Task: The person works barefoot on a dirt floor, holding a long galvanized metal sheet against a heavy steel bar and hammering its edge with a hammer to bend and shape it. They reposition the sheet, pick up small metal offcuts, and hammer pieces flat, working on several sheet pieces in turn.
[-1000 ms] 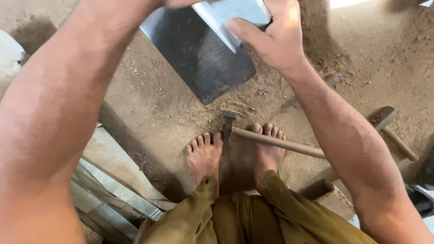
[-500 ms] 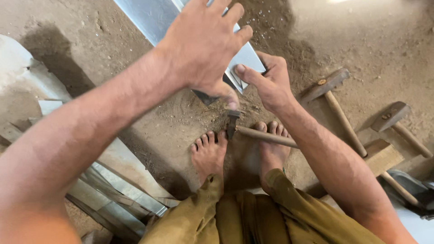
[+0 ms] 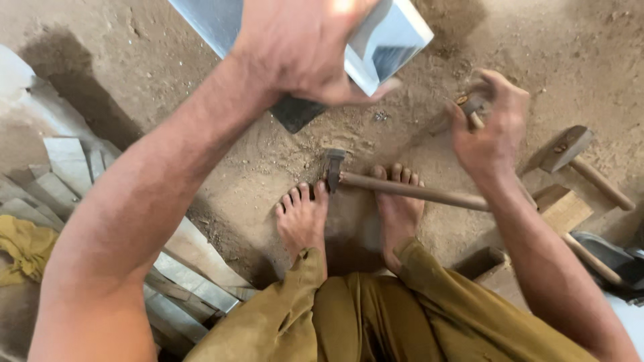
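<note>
The left hand point(image 3: 305, 50) is closed over the top of a folded metal sheet point(image 3: 392, 37), grey with pale, shiny faces, held up above the dirt floor point(image 3: 570, 47); its dark lower corner shows just under the hand. The right hand point(image 3: 493, 131) is curled around the head end of a hammer point(image 3: 475, 110), fingers wrapped about it, low over the ground to the right. Between the two bare feet point(image 3: 302, 218) lies a second hammer point(image 3: 402, 189), its head beside the toes of the left foot and its wooden handle running across the right foot. A third hammer point(image 3: 570, 151) rests farther right, near a wooden block point(image 3: 562, 208). Flat metal strips point(image 3: 67, 161) are stacked at the left, beside a yellow cloth point(image 3: 23, 245).
</note>
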